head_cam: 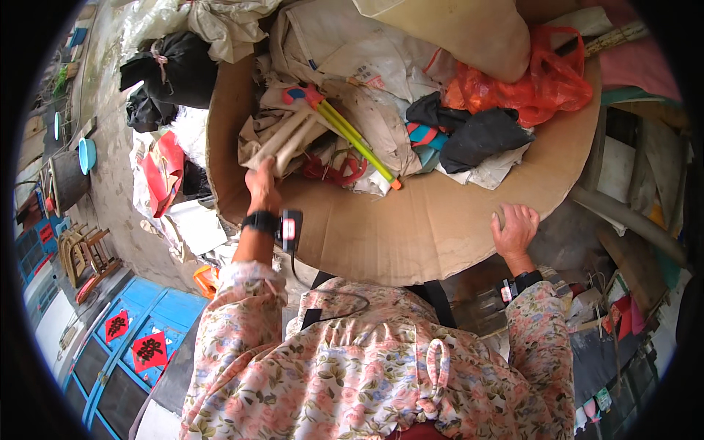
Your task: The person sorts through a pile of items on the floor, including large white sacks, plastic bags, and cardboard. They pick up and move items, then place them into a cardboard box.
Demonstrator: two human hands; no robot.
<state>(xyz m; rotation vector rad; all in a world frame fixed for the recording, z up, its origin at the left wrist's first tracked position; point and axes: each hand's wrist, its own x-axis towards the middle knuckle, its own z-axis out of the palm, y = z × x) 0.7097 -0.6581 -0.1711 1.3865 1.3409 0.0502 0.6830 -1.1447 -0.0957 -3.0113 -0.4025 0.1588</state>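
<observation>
My left hand point(262, 184) grips the lower end of a folded beige cloth point(286, 137) inside a large cardboard box point(379, 231). Over the box's near right rim rests my right hand point(515, 228), fingers bent; whether it grips the cardboard cannot be made out. Beside the cloth lies a yellow-green plastic toy stick point(360, 143) with an orange tip and a pink and blue head. Tangled red strips point(335, 169) sit under it. Farther right are a black cloth bundle point(484, 140), a blue and red item point(426, 136) and a red plastic bag point(528, 82).
A pale container point(462, 27) overhangs the box's far side. Black tied bags point(190, 69), a red piece point(165, 173) and white scraps point(195, 228) lie along its left. A grey pole point(632, 220) and boards stand close on the right. Wooden chairs point(88, 253) and blue doors point(137, 330) are at left.
</observation>
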